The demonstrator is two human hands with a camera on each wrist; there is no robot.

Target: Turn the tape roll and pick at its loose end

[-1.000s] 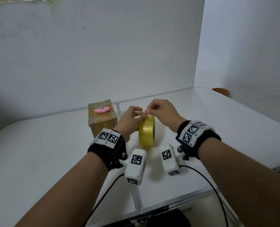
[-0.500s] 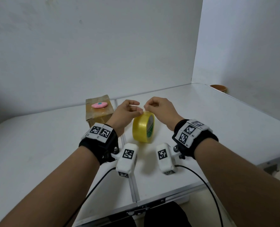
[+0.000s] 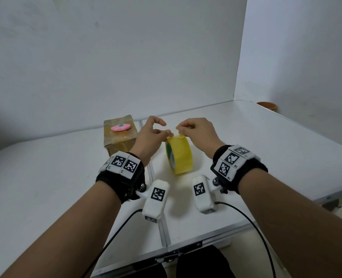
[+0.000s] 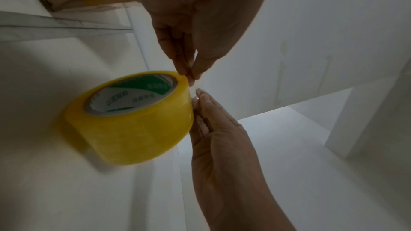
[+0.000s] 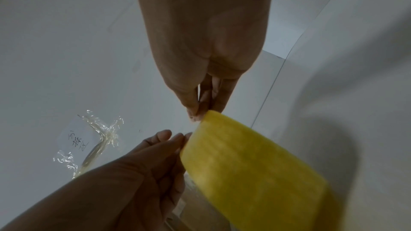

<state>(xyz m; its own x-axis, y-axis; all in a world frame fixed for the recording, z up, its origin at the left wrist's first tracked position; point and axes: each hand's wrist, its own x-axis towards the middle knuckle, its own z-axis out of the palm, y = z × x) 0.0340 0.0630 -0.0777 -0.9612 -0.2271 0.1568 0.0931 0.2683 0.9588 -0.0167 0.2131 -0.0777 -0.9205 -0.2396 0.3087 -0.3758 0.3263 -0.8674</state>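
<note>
A yellow tape roll (image 3: 179, 155) stands on edge on the white table (image 3: 266, 157), its green and white core facing left. My left hand (image 3: 153, 137) pinches the roll's top rim on the left side with thumb and a finger, the index finger raised above. My right hand (image 3: 196, 131) pinches the top of the roll from the right, fingers curled. In the left wrist view the left fingertips (image 4: 189, 75) meet at the rim of the roll (image 4: 133, 120). In the right wrist view the right fingertips (image 5: 196, 113) nip the edge of the roll (image 5: 255, 173).
A brown cardboard box (image 3: 119, 143) with a pink disc (image 3: 120, 127) on top stands just left of my left hand. A brown bowl (image 3: 267, 106) sits at the table's far right corner. White walls close the back and right. Crumpled clear tape (image 5: 98, 140) sticks to a wall.
The roll has swivelled, so its core now faces left. Both hands stayed at its top and have drawn slightly apart; the left index finger has lifted.
</note>
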